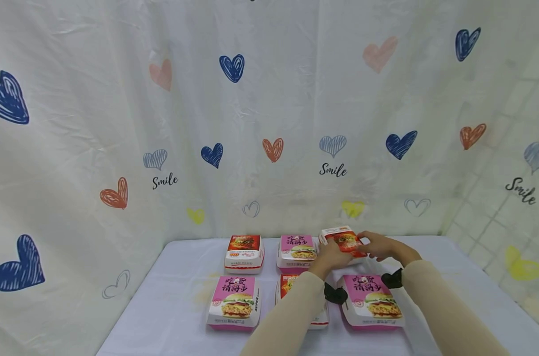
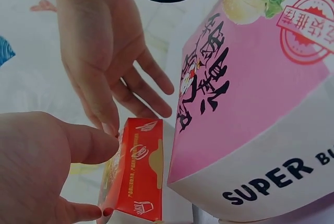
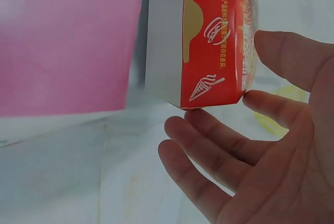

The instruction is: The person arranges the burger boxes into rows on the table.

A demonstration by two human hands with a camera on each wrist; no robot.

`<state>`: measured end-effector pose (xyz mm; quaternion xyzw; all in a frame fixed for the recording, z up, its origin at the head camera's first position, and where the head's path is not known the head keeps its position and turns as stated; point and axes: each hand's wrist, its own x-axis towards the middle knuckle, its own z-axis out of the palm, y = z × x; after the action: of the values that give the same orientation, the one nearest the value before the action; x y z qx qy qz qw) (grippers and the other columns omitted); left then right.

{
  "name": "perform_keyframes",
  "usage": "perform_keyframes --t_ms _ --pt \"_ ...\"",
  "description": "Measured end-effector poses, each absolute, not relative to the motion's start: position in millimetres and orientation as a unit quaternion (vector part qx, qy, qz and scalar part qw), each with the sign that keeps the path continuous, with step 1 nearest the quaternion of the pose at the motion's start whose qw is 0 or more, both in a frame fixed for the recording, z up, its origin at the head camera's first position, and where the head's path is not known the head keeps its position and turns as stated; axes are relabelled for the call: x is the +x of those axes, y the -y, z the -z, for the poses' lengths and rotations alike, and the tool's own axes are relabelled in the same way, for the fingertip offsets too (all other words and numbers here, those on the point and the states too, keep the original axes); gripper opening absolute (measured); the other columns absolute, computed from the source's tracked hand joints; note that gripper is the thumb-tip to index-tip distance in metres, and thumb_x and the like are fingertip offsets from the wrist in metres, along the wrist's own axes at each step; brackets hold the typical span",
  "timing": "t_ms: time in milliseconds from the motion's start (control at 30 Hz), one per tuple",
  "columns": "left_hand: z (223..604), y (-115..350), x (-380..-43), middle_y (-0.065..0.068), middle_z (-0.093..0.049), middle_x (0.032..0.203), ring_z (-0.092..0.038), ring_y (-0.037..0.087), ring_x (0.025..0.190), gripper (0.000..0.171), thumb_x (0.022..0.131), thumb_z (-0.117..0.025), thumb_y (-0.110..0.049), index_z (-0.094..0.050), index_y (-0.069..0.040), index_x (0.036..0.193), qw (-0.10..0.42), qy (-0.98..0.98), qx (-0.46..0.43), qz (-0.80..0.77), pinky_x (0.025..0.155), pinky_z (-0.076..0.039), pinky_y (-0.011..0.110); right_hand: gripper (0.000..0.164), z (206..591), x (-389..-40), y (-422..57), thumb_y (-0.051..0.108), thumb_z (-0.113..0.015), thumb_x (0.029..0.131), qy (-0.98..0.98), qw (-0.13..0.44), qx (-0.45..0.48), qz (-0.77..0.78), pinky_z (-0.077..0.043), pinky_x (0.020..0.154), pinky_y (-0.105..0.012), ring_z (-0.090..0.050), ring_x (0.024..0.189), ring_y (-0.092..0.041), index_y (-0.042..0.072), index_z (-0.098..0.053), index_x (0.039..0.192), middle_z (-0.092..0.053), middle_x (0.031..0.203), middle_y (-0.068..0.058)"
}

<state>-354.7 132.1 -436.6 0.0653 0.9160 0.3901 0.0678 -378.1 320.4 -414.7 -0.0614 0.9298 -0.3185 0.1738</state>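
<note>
At the back right of the table, both hands are at a red and white burger box (image 1: 340,239), which sits turned at an angle. My left hand (image 1: 333,257) holds its near left side; in the left wrist view the thumb and a finger of that left hand (image 2: 36,166) meet its red edge. From the right, my right hand (image 1: 381,245) grips the other end. In the right wrist view the right hand (image 3: 282,145) has fingertips at a corner of the red side panel (image 3: 214,41). A pink burger box (image 1: 372,301) lies below, between the forearms.
A red box (image 1: 245,254) and a pink box (image 1: 297,253) stand in the back row. In front are another pink box (image 1: 235,302) and a red box (image 1: 287,284) partly hidden by the left sleeve. A heart-printed curtain (image 1: 269,109) hangs behind the white table (image 1: 162,306).
</note>
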Motion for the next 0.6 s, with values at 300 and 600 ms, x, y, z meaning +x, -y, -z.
perform_keyframes --t_ms 300,600 --pt "435 -130 -352 0.02 -0.059 0.126 -0.059 0.035 0.113 0.061 0.084 -0.074 -0.027 -0.055 -0.004 0.137 0.055 -0.916 0.047 -0.394 0.102 -0.049 0.052 0.068 415 -372 -327 0.032 -0.054 0.105 -0.926 0.18 -0.044 0.329 -0.054 0.093 -0.06 -0.062 0.115 -0.05 -0.009 -0.025 0.152 -0.053 0.134 -0.04" --pt "436 -132 -350 0.016 -0.062 0.126 -0.06 0.032 0.114 0.054 0.086 -0.072 -0.025 -0.06 -0.011 0.136 0.035 -0.934 0.054 -0.351 0.101 -0.05 0.05 0.068 420 -365 -333 0.032 -0.051 0.107 -0.925 0.19 -0.042 0.326 -0.054 0.089 -0.056 -0.068 0.1 -0.035 -0.009 -0.021 0.153 -0.065 0.118 -0.029"
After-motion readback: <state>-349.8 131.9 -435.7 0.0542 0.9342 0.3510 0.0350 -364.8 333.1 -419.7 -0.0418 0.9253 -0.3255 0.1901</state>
